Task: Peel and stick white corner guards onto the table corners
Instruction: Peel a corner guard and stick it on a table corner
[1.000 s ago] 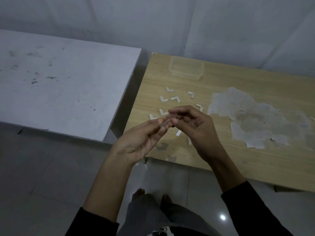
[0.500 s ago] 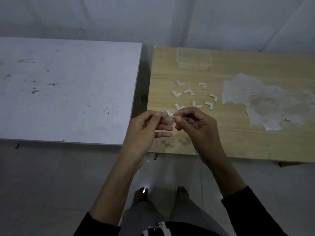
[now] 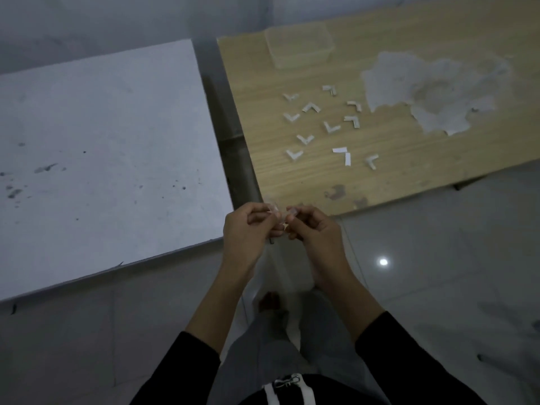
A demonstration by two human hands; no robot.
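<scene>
Left hand (image 3: pixel 248 232) and right hand (image 3: pixel 315 232) raised together just off the near-left corner of the wooden table (image 3: pixel 409 39), fingertips meeting. Fingers of both hands curled and pinched on one small translucent corner guard (image 3: pixel 276 210), glossy and bent; finer detail of the piece too small to tell. Wooden table: pale woodgrain laminate, matte, with a large irregular patch of peeled surface (image 3: pixel 435 92) showing grey-white beneath, plus small worn spots near the front edge. Loose corner guards (image 3: pixel 321 124) scattered on the laminate: white, flat-sided, L-shaped, lying at varied angles, well apart from the hands. Two straight white strips (image 3: pixel 343 154) among them, set at a right angle, not touching. Clear rectangular plastic container (image 3: pixel 299 48) with rounded corners at the far side of the table. White table (image 3: pixel 102 156) to the left: smooth, matte, flecked with dark marks, separated from the wooden one by a narrow gap. Floor of glossy grey tile (image 3: pixel 438 273) reflecting a bright light spot. Black sleeves (image 3: pixel 409 361) on both forearms.
</scene>
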